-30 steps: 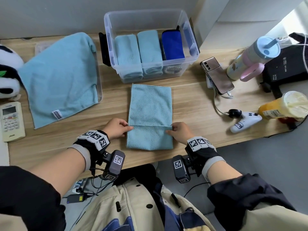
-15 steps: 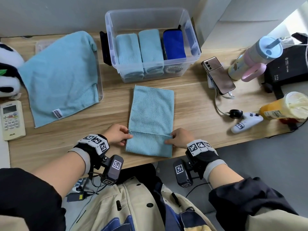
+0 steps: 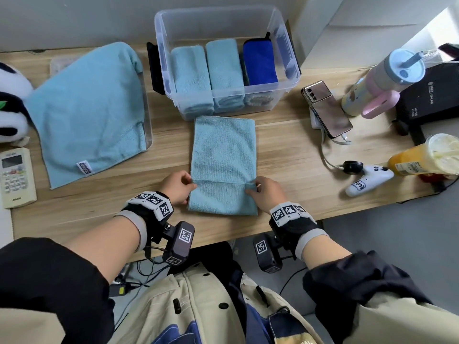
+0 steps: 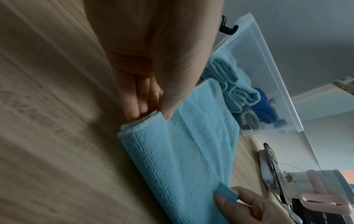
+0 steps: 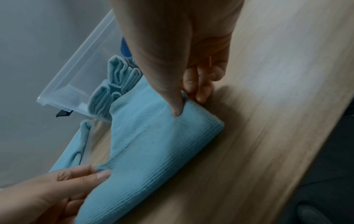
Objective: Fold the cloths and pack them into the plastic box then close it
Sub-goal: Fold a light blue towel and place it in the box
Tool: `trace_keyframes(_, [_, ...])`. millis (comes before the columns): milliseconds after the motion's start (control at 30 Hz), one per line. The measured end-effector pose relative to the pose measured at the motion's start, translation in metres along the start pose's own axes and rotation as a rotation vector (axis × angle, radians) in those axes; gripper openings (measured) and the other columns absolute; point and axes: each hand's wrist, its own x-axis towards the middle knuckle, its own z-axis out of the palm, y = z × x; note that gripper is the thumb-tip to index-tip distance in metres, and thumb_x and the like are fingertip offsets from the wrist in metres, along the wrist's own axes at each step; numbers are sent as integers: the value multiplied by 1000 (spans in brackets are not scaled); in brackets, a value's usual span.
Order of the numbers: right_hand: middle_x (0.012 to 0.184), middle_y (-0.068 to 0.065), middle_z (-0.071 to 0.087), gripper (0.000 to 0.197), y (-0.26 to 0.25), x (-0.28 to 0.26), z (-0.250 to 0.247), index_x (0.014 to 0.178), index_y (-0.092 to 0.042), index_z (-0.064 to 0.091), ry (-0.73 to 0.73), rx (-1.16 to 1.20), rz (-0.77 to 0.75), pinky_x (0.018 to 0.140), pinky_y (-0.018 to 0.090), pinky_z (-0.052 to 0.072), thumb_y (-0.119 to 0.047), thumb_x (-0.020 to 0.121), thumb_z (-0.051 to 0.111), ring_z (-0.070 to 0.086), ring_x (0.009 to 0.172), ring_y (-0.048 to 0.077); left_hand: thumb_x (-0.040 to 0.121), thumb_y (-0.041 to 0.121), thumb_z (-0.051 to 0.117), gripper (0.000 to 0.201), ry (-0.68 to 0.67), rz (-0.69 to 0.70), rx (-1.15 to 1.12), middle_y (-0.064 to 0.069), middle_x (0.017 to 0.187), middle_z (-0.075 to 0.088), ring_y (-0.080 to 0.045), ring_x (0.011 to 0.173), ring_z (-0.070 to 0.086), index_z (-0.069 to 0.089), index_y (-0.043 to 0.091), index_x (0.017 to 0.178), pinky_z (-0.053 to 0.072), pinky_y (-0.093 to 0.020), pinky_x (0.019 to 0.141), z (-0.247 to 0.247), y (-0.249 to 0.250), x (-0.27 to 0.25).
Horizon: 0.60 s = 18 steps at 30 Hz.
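Since a second ago both hands have carried the folded flap slightly farther up the light-blue cloth (image 3: 223, 155) — left hand (image 3: 176, 185) and right hand (image 3: 267, 193) each pinching a flap corner — lying on the table (image 3: 285, 157) just before the open plastic box (image 3: 223, 26).

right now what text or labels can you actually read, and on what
"kuai": likely, on the white controller, partly unclear.
Remote: brand below the keys too small to read.
Cloth tag: printing blurred.
Black box: white lettering too small.
Drink cup label: unreadable.
Wrist bands: square coded markers, no words.
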Motion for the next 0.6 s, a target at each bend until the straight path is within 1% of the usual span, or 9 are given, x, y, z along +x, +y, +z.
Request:
trace_keyframes(33, [99, 11, 67, 25, -1, 0, 0, 104, -11, 62, 10, 30, -1, 68, 25, 36, -29, 87, 60, 60, 93, 29, 87, 12, 62, 19, 13, 7, 7, -3, 79, 54, -22, 67, 54, 48, 17, 75, 54, -31, 48, 1, 0, 0])
trace_keyframes(133, [100, 13, 66, 25, -2, -2, 4, 104, -10, 56, 31, 28, 2, 69, 28, 39, -29, 88, 59, 61, 93, 30, 86, 11, 63, 26, 43, 19, 5, -6, 80, 56, -22, 76, 55, 44, 21, 70, 55, -45, 72, 3, -1, -1])
trace_keyframes(167, [96, 12, 65, 24, -2, -2, 5, 99, -10, 52, 51, 10, 12, 68, 29, 38, -29, 87, 59, 60, 90, 30, 84, 11, 65, 29, 54, 21, 0, -5, 77, 55, -22, 75, 54, 42, 21, 69, 54, -46, 72, 3, -2, -2])
trace_keyframes(267, [76, 3, 55, 24, -3, -2, 4, 84, -16, 42, 129, 6, -9, 63, 28, 33, -23, 81, 65, 52, 74, 24, 79, 7, 70, 35, 80, 74, -33, -2, 67, 49, -19, 61, 47, 39, 19, 67, 44, -31, 54, -1, 0, -6])
trace_keyframes(333, [64, -4, 49, 21, -3, -4, 1, 76, -19, 47, 63, 41, -124, 60, 30, 37, -19, 77, 68, 49, 67, 20, 76, 3, 72, 36, 90, 164, -17, 2, 60, 45, -14, 55, 40, 41, 19, 64, 34, -21, 51, -7, 3, -10])
trace_keyframes(367, [62, -7, 49, 21, -3, -6, 0, 73, -21, 50, -2, 43, -190, 62, 32, 42, -21, 75, 71, 49, 65, 17, 75, 1, 72, 36, 69, 207, -9, 2, 58, 45, -10, 52, 39, 44, 19, 62, 33, -17, 50, -9, 4, -12])
trace_keyframes(467, [77, -7, 54, 29, -1, -12, 1, 80, -25, 56, -147, -158, -350, 70, 31, 45, -37, 67, 78, 47, 75, 11, 73, -4, 73, 30, -105, 304, -30, 1, 64, 56, 1, 49, 52, 55, 18, 67, 42, -9, 56, -15, 8, -16])
trace_keyframes(533, [93, -4, 54, 42, 2, -14, 5, 93, -22, 55, -156, -355, -424, 78, 29, 41, -40, 64, 79, 45, 90, 13, 71, -6, 74, 28, -231, 342, -26, 2, 75, 63, 8, 59, 59, 60, 19, 73, 50, -11, 67, -16, 7, -19])
trace_keyframes(600, [104, -1, 54, 46, 5, -16, 10, 102, -19, 52, -122, -444, -457, 84, 30, 41, -35, 66, 75, 46, 100, 18, 70, -4, 76, 29, -298, 360, 20, 6, 82, 66, 11, 67, 61, 63, 22, 77, 49, -7, 75, -15, 5, -19])
